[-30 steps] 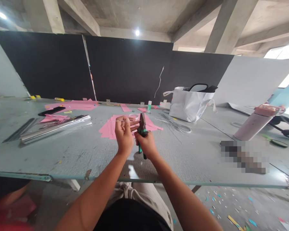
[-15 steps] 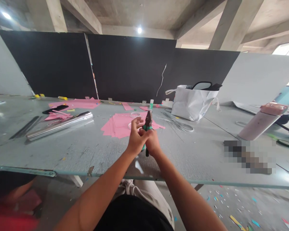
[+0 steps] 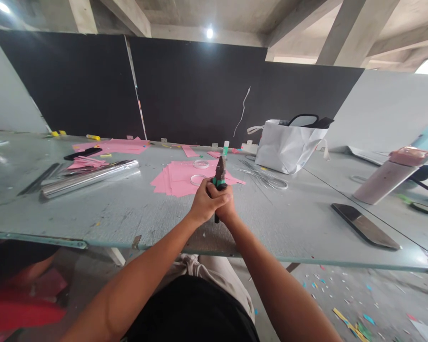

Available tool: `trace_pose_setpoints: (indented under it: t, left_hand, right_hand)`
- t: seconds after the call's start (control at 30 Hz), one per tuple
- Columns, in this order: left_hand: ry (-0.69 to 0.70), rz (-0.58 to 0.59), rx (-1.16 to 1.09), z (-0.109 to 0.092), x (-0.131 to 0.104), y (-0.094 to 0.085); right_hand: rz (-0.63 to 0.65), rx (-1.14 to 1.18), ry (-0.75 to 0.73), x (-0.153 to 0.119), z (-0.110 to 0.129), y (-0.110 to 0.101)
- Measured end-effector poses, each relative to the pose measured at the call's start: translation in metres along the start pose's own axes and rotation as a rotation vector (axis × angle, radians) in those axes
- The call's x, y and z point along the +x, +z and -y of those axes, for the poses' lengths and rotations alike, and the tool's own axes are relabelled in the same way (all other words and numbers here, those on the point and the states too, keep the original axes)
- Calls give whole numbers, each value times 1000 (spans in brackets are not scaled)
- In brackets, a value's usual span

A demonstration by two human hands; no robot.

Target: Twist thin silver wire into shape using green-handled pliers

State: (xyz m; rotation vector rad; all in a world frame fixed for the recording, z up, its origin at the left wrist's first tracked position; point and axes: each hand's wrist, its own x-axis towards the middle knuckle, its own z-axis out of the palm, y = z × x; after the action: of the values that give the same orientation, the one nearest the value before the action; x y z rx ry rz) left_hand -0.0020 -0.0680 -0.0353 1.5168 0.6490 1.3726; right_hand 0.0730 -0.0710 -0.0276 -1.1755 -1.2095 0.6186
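Note:
A pair of pliers with dark jaws and green-and-black handles points away from me above the table's near half. Both hands are wrapped round its handles: my left hand from the left, its fingers closed over the grip, and my right hand from the right. The jaws look closed; whether anything small sits in them I cannot tell. Just beyond lie overlapping pink paper sheets, with a white ring and another ring on top. A bundle of thin wire lies to the right.
A foil roll lies at left. At right are a white bag, a pink bottle and a phone. A glue stick stands near the dark partition. Another person's arm shows low at left. Scraps litter the floor.
My left fingers, raised and spread beside the pliers before, are now wrapped round the handles with my right hand. The handles look closer together. The view has tilted slightly down.

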Motion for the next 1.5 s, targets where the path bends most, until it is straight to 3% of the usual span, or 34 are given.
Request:
trace_pose_setpoints:
  t: [0.23, 0.37, 0.6, 0.8, 0.9, 1.0, 1.13, 1.23, 1.4, 1.5]
  left_hand:
    - [-40, -29, -24, -4, 8, -8]
    - [151, -186, -30, -17, 23, -18]
    - [296, -203, 117, -29, 32, -20]
    - [549, -304, 518, -33, 23, -24]
    - [610, -248, 594, -37, 19, -23]
    - [482, -225, 453, -38, 22, -21]
    - [145, -324, 43, -36, 34, -26]
    - [1, -248, -137, -34, 39, -36]
    - [-126, -185, -182, -30, 47, -51]
    - [-165, -167, -130, -29, 57, -58]
  right_hand:
    - [85, -6, -9, 3, 6, 1]
    - [159, 26, 26, 0, 8, 0]
    - [157, 9, 19, -5, 11, 1]
    - [70, -111, -79, -7, 11, 9]
    - [31, -131, -127, -7, 12, 11]
    - [45, -126, -116, -6, 12, 10]
    - [83, -47, -32, -6, 10, 10]
    - [113, 60, 54, -1, 8, 5]
    - [114, 7, 190, 15, 6, -18]
    - [237, 256, 401, 19, 7, -31]
